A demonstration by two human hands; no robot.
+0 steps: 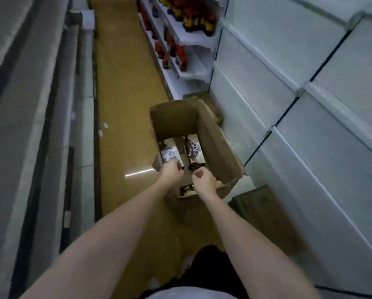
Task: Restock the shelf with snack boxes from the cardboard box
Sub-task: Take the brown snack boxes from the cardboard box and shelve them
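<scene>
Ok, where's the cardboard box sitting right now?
The cardboard box stands open on the brown aisle floor, centre of the head view, against the white shelf on the right, with both hands reaching into it.

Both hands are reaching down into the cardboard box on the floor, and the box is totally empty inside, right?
Not quite. Both hands, the left hand and the right hand, do reach down into the cardboard box on the floor, but the box is not empty: the head view shows snack boxes lying at its bottom.
</scene>
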